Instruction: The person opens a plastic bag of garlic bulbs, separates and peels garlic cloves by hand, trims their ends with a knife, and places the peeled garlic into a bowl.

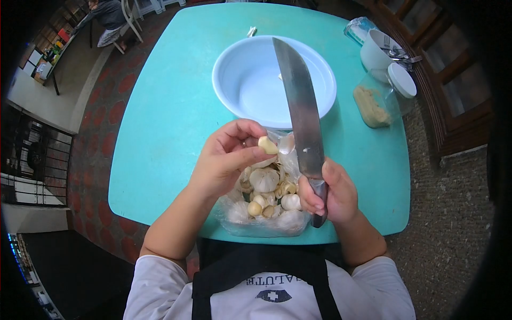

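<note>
Between the thumb and fingers of my left hand (229,154) is a pale, peeled-looking garlic clove (268,145). My right hand (336,193) grips the dark handle of a large kitchen knife (300,101), its broad blade pointing up and away from me. Below both hands lies a clear plastic bag (234,212) holding garlic bulbs (264,180) and loose cloves. Just beyond them stands a light blue basin (250,90), partly covered by the blade. A small pale bit shows inside the basin, beside the blade.
The turquoise table (160,133) carries a lidded jar (373,104) of tan contents at the right. Behind it are a white bowl (372,53) with forks and a blue-white packet (358,29). A small wrapper (252,32) lies past the basin. Another person (106,18) sits far left.
</note>
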Demonstrator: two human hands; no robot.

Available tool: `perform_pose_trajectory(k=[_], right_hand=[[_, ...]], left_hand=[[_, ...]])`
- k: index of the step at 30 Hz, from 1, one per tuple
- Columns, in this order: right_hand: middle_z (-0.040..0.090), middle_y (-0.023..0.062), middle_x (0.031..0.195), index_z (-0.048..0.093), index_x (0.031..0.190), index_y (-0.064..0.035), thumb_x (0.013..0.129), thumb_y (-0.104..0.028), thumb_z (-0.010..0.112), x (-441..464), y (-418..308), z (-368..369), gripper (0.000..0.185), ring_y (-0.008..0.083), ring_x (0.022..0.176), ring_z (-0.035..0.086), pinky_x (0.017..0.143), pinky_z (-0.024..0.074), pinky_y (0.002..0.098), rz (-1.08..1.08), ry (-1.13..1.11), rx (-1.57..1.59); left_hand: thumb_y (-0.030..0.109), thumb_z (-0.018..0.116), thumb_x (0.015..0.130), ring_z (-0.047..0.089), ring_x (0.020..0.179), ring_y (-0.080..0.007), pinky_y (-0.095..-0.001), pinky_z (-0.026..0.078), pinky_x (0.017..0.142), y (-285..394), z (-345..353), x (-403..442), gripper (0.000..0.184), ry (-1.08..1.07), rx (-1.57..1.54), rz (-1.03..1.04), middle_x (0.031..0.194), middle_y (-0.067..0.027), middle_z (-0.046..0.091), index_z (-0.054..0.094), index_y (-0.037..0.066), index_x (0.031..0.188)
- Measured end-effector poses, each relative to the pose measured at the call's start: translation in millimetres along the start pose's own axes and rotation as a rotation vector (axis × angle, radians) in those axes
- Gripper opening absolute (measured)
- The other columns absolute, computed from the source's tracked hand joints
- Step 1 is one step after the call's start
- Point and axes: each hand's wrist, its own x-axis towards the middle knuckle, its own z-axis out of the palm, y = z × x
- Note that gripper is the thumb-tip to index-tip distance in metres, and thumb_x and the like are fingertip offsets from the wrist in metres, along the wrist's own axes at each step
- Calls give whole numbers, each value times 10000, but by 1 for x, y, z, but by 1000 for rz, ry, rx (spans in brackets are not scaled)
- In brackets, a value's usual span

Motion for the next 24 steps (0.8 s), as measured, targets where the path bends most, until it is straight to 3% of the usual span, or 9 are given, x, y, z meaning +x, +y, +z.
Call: perform_pose_trajectory(k=[8, 11, 14, 20, 24], right_hand=[[418, 21, 537, 340, 1327, -10, 968, -456, 355, -4, 0, 4, 573, 78, 399, 337, 395, 307, 214, -8, 18, -8], [414, 13, 531, 265, 1398, -26, 967, -459, 355, -4, -5, 6, 618, 75, 393, 337, 397, 308, 209, -95, 31, 117], [419, 9, 530, 170, 1451, -52, 967, -441, 370, -4, -11, -1, 652, 66, 417, 351, 420, 317, 200, -80, 1, -38], [440, -30, 645, 103, 1473, -71, 946, -190, 484, -7, -1, 17, 661, 42, 536, 366, 518, 338, 181, -2, 1, -330], [449, -35, 722, 103, 1474, -74, 936, -129, 490, -6, 0, 15, 665, 38, 558, 358, 529, 339, 179, 10, 9, -371]], left_hand=[[-14, 584, 831, 589, 1021, -199, -322, 513, 900, 8, -2, -4, 232, -69, -116, 61, 1091, -82, 515, 548, 6, 1060], [-15, 586, 831, 591, 1017, -202, -328, 511, 908, 14, -9, -2, 228, -19, -126, 152, 1084, -88, 530, 547, 4, 1055], [-19, 601, 818, 592, 1013, -208, -342, 513, 899, 23, -6, -2, 248, 81, -55, 109, 1076, -94, 551, 545, 2, 1058], [3, 656, 780, 592, 1015, -219, -359, 515, 864, -4, 0, -3, 319, 95, 113, 99, 1073, -95, 569, 543, -13, 1078], [-31, 686, 740, 603, 941, -192, -344, 517, 838, -8, 12, -4, 342, 64, 138, 138, 1032, -94, 589, 556, -20, 1057]])
